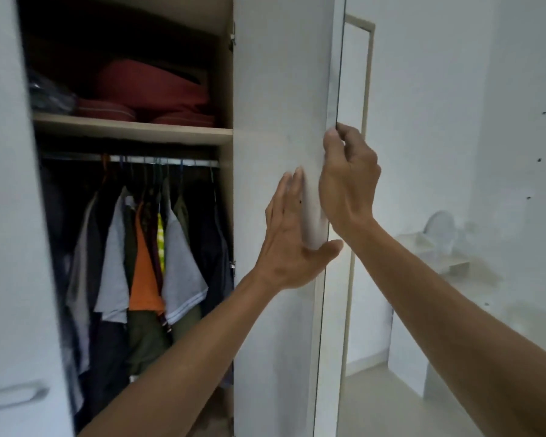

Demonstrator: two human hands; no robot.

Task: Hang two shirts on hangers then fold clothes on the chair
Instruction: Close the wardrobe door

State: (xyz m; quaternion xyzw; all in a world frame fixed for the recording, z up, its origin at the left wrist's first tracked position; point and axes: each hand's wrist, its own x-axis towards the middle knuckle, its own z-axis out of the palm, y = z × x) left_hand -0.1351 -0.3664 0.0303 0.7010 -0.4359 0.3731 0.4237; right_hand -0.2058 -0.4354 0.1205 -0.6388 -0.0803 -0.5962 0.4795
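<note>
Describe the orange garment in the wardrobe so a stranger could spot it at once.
Look inside the open wardrobe, under the wooden shelf, at the clothes on the rail. The orange shirt hangs mid-row between two grey shirts, the only bright orange piece among grey and dark clothes.

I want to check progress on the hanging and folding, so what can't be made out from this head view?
- The chair and the clothes to fold: outside the frame.
- Whether the two shirts are among the hanging clothes: tightly packed, dark, blurred.
- Right hand fingertips: curled behind the wardrobe door edge.
- Left hand palm: pressed flat against the door.
- Top shelf items: in shadow.
- Wardrobe bottom: hidden by the left forearm.
</note>
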